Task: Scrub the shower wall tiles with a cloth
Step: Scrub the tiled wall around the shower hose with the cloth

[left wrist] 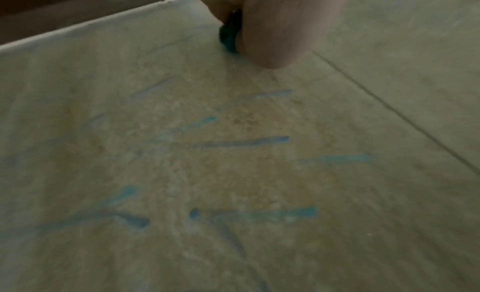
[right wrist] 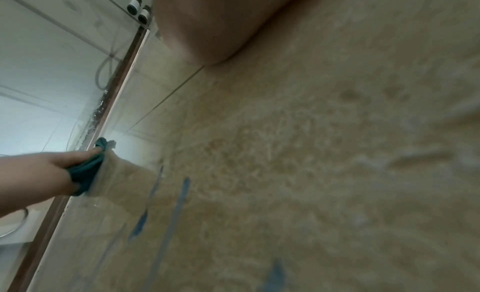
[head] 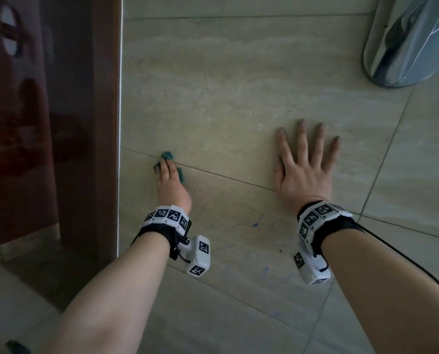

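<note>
A small teal cloth (head: 167, 156) is bunched against the beige wall tiles (head: 226, 98), right on a grout line near the wall's left edge. My left hand (head: 169, 178) presses it to the tile, and the cloth (left wrist: 228, 37) sits pinched between thumb (left wrist: 275, 29) and fingers. The right wrist view shows the cloth (right wrist: 85, 173) squeezed between my left hand (right wrist: 39, 173) and the wall. My right hand (head: 305, 172) lies flat on the tile with fingers spread, holding nothing. Blue streaks (left wrist: 246, 142) mark the tile below the cloth.
A dark brown door frame (head: 103, 123) with a pale strip borders the wall just left of the cloth. A chrome fixture (head: 405, 42) juts from the wall at upper right. Faint blue marks (head: 255, 223) lie between my wrists. A glass panel (right wrist: 52, 70) stands beyond the frame.
</note>
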